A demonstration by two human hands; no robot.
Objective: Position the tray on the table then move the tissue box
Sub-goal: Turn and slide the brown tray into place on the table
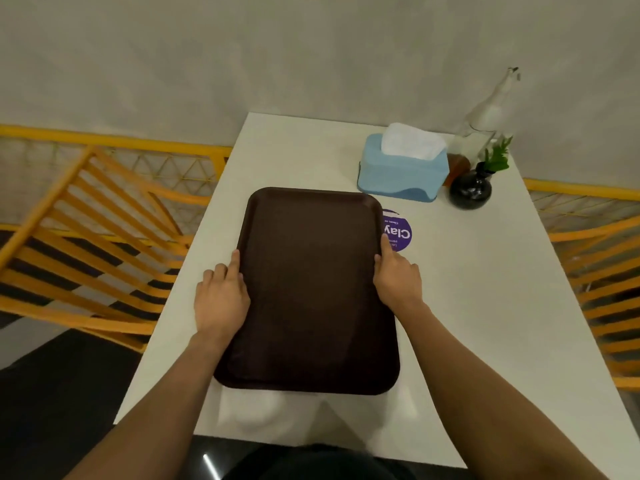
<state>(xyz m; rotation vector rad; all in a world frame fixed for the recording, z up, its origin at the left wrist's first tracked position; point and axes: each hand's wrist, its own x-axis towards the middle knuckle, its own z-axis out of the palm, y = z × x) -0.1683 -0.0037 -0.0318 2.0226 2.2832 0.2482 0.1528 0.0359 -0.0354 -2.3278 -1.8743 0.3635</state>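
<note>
White desk (467, 306) by wall | tray (311, 289) flat, long axis pointing away | left hand (221, 296), right hand (398, 278) grip its sides | tissue box (401, 174) far-right, nearer right hand

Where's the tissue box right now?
The tissue box sits at the table's far right, just beyond the tray, beside a dark vase.

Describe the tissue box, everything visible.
The tissue box is a light blue rectangular holder with rounded corners and a darker blue wave along its lower front; the material looks like matte plastic. A white tissue stands out of its top opening. It sits upright at the far right of the white table, just beyond the brown tray, beside a dark round vase and a glass bottle. Neither hand touches it.
</note>
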